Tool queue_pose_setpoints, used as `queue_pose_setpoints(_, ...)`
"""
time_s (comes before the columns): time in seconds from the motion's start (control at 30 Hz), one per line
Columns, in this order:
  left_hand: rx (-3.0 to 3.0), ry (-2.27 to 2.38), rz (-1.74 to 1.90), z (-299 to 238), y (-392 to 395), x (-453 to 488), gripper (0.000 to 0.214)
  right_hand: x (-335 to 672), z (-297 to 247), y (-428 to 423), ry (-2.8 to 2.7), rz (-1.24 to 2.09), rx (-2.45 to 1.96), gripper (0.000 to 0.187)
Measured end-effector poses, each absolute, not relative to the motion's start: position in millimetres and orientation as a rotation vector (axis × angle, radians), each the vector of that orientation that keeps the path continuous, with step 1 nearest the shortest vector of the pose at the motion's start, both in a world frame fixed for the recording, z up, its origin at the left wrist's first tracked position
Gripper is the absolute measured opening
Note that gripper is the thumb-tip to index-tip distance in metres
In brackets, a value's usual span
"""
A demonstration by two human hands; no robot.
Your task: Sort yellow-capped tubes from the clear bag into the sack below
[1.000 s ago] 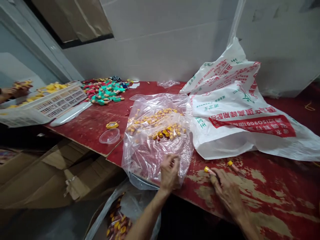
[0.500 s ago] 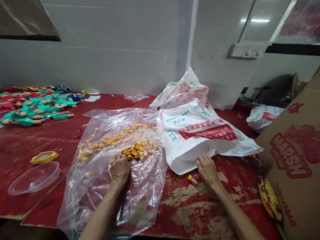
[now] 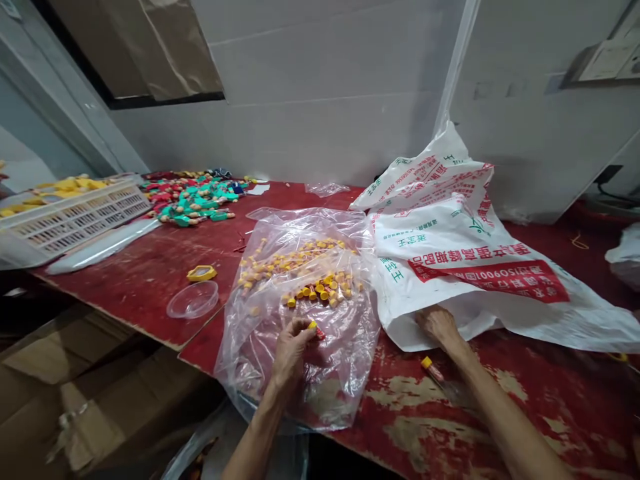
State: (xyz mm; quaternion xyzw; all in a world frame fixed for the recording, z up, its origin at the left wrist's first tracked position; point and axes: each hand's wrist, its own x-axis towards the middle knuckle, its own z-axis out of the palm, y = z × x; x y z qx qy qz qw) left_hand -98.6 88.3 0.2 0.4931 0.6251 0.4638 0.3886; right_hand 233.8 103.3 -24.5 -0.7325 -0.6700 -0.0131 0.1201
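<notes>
Red table point(image 3: 150, 280), yellow-capped tubes point(image 3: 320, 290)

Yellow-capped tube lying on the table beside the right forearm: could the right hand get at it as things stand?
Probably yes. The yellow-capped tube lies uncovered on the red table, just behind the right hand, which rests at the white bag.

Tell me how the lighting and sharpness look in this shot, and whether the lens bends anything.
Head view: soft, even indoor light with faint shadows. The clear plastic bag shows pale glare over its yellow-capped tubes. The left hand and right hand are fairly sharp. The wide lens bows the red table edge and slants the wall; the basket at the left edge is stretched and softer.
</notes>
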Motion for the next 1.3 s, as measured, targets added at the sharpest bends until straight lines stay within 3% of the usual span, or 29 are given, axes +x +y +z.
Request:
queue_pose_setpoints(0.13, 0.747, 1.127, 1.211, 6.6, 52.4, -65.2, 0.046, 234.2, -13.8, 46.9, -1.861, 0.009, -2.090, 0.038)
queue_pose_setpoints(0.33, 0.547, 0.901, 1.169, 14.3, 14.6, -2.8, 0.039, 207.7, -1.2, -34.2, -1.900, 0.184, -1.608, 0.036)
queue_pose_setpoints(0.73, 1.100, 1.062, 1.018, 3.0, -37.5, 25.7, 0.038, 187.1, -5.5, -69.1, -1.977, 0.215, -1.368, 0.048)
queue_pose_setpoints(0.87, 1.331, 1.031, 1.008, 4.3, -48.7, 26.6, 0.036, 180.0, -16.3, -74.9, -1.932, 0.246, -1.353, 0.042)
queue_pose_setpoints(1.13, 1.784, 1.066, 0.955, 5.4, -21.8, 15.6, 0.030, 164.3, -55.6, -70.7, -1.884, -0.050, -1.491, 0.030)
queue_pose_setpoints(1.3, 2.020, 1.875, 1.038, 2.3, 51.0, -36.1, 0.020, 186.4, -60.6, -51.7, -1.984, -0.495, -1.742, 0.026)
